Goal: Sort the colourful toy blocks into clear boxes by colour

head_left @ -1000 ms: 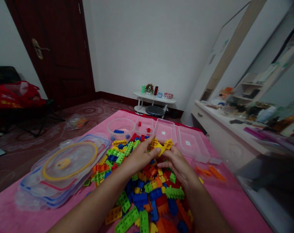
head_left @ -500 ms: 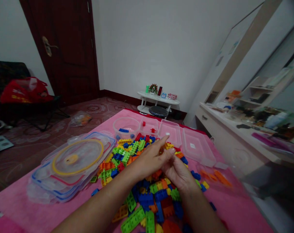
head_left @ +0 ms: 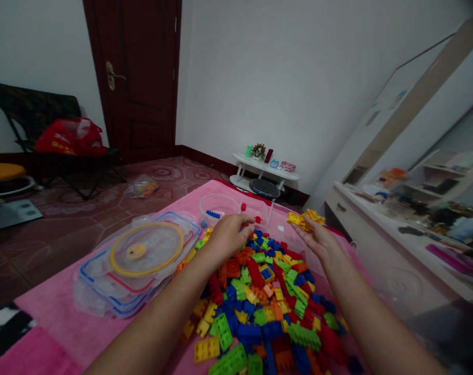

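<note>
A heap of coloured building bricks (head_left: 260,302) covers the pink cloth (head_left: 60,333) in front of me. My right hand (head_left: 318,239) is raised over the far right of the heap, palm up, fingers closed on a cluster of yellow bricks (head_left: 306,219). My left hand (head_left: 231,234) hovers over the far edge of the heap with its fingers curled inward; what it holds, if anything, I cannot make out. Beyond the hands stand a round clear bowl (head_left: 216,205) with blue bricks in it and a clear box (head_left: 256,211) with red bricks.
A stack of clear lids (head_left: 138,265) with coloured rims lies left of the heap. A white dresser (head_left: 381,250) runs along the right. A low white stand (head_left: 265,169), a dark door (head_left: 138,78) and a chair with a red bag (head_left: 70,138) stand farther back.
My hands have parted. The right hand has lifted the yellow bricks up and to the right, the left has drawn back to the left. The view has swung to the right.
</note>
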Demonstrator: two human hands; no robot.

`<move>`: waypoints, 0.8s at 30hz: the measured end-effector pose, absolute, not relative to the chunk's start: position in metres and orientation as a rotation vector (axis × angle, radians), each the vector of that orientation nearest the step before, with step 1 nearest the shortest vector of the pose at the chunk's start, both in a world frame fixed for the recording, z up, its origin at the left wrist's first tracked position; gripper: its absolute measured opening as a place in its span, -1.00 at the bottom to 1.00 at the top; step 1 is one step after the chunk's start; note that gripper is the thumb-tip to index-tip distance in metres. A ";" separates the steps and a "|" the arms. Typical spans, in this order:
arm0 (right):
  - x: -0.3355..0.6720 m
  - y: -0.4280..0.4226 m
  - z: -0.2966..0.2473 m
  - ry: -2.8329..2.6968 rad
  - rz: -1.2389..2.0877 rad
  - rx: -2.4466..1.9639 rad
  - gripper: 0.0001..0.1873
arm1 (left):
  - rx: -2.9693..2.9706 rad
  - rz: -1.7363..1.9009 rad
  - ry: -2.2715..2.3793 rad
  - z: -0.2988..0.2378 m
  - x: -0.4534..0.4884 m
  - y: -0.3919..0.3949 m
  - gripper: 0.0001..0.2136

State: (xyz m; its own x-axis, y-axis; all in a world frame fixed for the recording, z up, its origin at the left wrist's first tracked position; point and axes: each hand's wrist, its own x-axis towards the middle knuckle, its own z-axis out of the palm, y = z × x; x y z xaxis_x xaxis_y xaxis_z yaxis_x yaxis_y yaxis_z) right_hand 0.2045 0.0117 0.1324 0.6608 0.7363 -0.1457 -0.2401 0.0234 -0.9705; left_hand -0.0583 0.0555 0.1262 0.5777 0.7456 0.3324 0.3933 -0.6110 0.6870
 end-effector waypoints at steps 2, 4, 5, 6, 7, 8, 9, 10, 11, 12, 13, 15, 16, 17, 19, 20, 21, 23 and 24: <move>0.216 0.019 0.135 -0.534 0.716 -1.521 -0.85 | 2.352 0.731 1.047 0.115 -0.059 0.061 -0.67; 0.221 0.019 0.135 -0.556 0.665 -1.638 -0.78 | 2.428 0.651 1.118 0.106 -0.057 0.061 -0.66; 0.221 0.017 0.135 -0.555 0.643 -1.666 -0.74 | 2.457 0.615 1.130 0.102 -0.056 0.060 -0.64; 0.218 0.014 0.134 -0.577 0.613 -1.694 -0.71 | 2.480 0.579 1.138 0.099 -0.055 0.058 -0.61; 0.214 0.009 0.133 -0.634 0.585 -1.721 -0.69 | 2.498 0.543 1.145 0.097 -0.053 0.056 -0.60; 0.209 0.005 0.132 -0.726 0.566 -1.747 -0.69 | 2.511 0.513 1.155 0.095 -0.052 0.055 -0.60; 0.202 0.000 0.130 -0.848 0.559 -1.771 -0.68 | 2.520 0.489 1.166 0.094 -0.051 0.054 -0.60; 0.194 -0.004 0.127 -0.992 0.566 -1.793 -0.68 | 2.528 0.473 1.173 0.093 -0.050 0.054 -0.61; 0.185 -0.007 0.124 -1.147 0.581 -1.807 -0.68 | 2.534 0.466 1.174 0.093 -0.050 0.055 -0.62; 0.176 -0.011 0.120 -1.293 0.597 -1.811 -0.68 | 2.537 0.467 1.165 0.092 -0.050 0.055 -0.63; 0.167 -0.013 0.115 -1.424 0.609 -1.807 -0.68 | 2.540 0.470 1.149 0.092 -0.050 0.056 -0.63; 0.150 -0.017 0.103 -1.662 0.567 -1.808 -0.68 | 2.540 0.474 1.109 0.091 -0.050 0.058 -0.64; 0.143 -0.018 0.098 -1.756 0.523 -1.827 -0.66 | 2.539 0.475 1.090 0.090 -0.051 0.059 -0.64; 0.137 -0.020 0.093 -1.827 0.472 -1.857 -0.64 | 2.540 0.476 1.069 0.089 -0.051 0.059 -0.63; 0.129 -0.025 0.089 -1.919 0.380 -1.920 -0.61 | 2.549 0.474 1.035 0.088 -0.050 0.060 -0.62; 0.126 -0.028 0.088 -1.945 0.340 -1.950 -0.61 | 2.553 0.473 1.027 0.088 -0.050 0.059 -0.61; 0.125 -0.031 0.089 -1.956 0.306 -1.983 -0.61 | 2.555 0.476 1.021 0.087 -0.050 0.059 -0.61; 0.126 -0.039 0.093 -1.907 0.248 -2.060 -0.60 | 2.539 0.502 1.020 0.087 -0.049 0.060 -0.62; 0.128 -0.043 0.095 -1.836 0.223 -2.084 -0.59 | 2.518 0.532 1.024 0.088 -0.049 0.060 -0.62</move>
